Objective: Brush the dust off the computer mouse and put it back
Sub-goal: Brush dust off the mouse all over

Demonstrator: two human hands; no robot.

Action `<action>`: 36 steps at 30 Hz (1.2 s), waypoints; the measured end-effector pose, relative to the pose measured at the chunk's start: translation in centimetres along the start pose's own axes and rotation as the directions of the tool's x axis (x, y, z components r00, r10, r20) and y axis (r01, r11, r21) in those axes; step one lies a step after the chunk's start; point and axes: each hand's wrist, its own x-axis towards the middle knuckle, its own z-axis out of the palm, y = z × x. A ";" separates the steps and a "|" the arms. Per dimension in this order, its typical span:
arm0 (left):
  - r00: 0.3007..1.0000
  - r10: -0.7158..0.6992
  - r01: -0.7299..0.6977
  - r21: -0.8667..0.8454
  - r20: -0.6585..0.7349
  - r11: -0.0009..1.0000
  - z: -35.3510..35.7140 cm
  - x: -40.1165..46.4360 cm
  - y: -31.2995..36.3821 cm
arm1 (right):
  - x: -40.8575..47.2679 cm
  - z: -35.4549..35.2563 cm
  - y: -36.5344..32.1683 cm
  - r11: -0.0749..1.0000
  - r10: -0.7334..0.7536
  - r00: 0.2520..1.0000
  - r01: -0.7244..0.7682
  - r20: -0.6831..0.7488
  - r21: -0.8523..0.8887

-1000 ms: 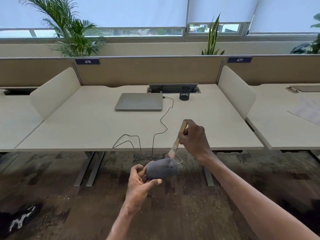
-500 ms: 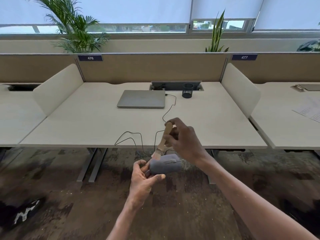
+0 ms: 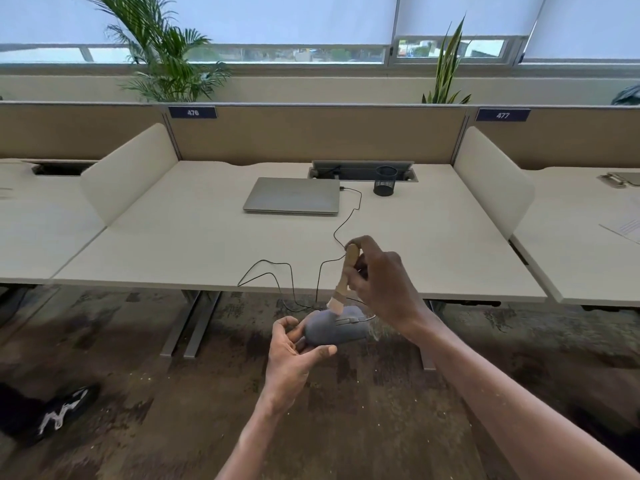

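Observation:
My left hand (image 3: 294,355) grips the rear end of a grey wired computer mouse (image 3: 334,327), held in the air in front of the desk edge, above the floor. My right hand (image 3: 384,285) holds a small wooden-handled brush (image 3: 344,278) nearly upright, its pale bristles touching the top of the mouse near the middle. The mouse's thin black cable (image 3: 318,271) loops over the desk front and runs back to a closed silver laptop (image 3: 292,195).
The beige desk (image 3: 173,244) carries the laptop and a black mesh pen cup (image 3: 385,181) beside a cable hatch. Curved side dividers flank it. A neighbouring desk at the right holds papers (image 3: 623,226). A dark shoe (image 3: 59,410) lies on the floor at lower left.
The brush has swept from the front of the mouse toward its middle and back, and my right hand has shifted left with it. The mouse stays in my left hand.

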 end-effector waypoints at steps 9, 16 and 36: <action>1.000 0.015 -0.015 0.003 0.006 1.000 0.3 0.1 1.2 | 0.0 0.0 -0.4 0.993 -0.115 0.977 0.117 0.178 -0.001; 1.000 0.021 -0.021 0.029 0.005 0.999 0.3 0.0 1.1 | 0.2 1.0 -2.0 0.957 -0.289 0.941 0.280 0.178 0.072; 0.998 0.037 -0.034 0.057 -0.053 0.998 0.5 1.0 2.5 | 0.0 -0.8 -3.4 0.892 -0.426 0.811 0.451 0.400 0.036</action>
